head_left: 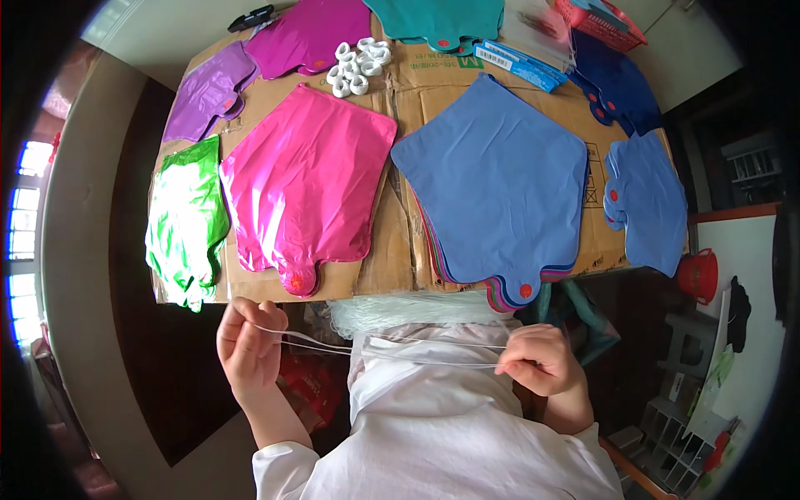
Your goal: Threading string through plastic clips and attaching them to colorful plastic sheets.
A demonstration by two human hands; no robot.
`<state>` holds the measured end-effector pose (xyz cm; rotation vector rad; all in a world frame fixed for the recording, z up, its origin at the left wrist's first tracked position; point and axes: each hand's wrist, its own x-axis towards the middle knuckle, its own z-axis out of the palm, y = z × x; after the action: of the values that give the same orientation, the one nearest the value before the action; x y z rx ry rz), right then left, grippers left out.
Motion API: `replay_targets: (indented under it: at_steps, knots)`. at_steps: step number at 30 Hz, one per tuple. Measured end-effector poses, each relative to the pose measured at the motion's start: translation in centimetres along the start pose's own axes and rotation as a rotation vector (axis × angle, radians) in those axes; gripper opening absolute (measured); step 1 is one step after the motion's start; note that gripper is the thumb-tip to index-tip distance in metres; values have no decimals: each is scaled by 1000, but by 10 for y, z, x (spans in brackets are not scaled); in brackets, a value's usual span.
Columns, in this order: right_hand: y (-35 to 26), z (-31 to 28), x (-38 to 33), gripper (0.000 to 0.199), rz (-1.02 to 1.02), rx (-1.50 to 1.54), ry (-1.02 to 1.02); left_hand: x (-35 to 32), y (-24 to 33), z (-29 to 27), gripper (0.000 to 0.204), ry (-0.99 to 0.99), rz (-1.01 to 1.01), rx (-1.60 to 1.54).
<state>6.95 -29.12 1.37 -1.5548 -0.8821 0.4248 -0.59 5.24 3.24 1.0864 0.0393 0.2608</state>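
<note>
The fingers of my left hand (250, 346) are pinched on thin white strings (400, 360), and the fingers of my right hand (540, 360) are curled shut around the same strings, which run across the gap between the two, in front of my white shirt (450, 442). Just beyond that gap, at the near edge of the cardboard (386, 282), hangs a thick bundle of pale string (400, 315). Straight ahead of my left fingers lies a shiny pink foil sheet (304, 183), its rounded tab pointing back at me; a crumpled green foil sheet (187, 217) sits to its left. Ahead of my right fingers is a stack of foil sheets (500, 167), blue on top, other colours peeking out along its lower edge, and farther right lies a smaller blue pile (650, 200). Farther from my fingers, past the pink sheet, are a cluster of white rings (358, 68) and a magenta sheet (312, 33); past the blue stack, a bright blue packet (521, 67) and a red basket (596, 27).
</note>
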Motion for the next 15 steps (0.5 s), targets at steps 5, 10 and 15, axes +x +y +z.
replay_targets:
  at_steps: [5, 10, 15]
  knots:
    - [-11, -16, -5, 9, 6, -44, 271, -7, 0, -11, 4, -138, -372, 545]
    - [-18, -26, -11, 4, -13, -271, 235, 6, 0, -6, 9, -582, -250, 949]
    - [-27, -39, -25, 4, 50, -348, 105, 3, -11, 1, 14, -657, -111, 984]
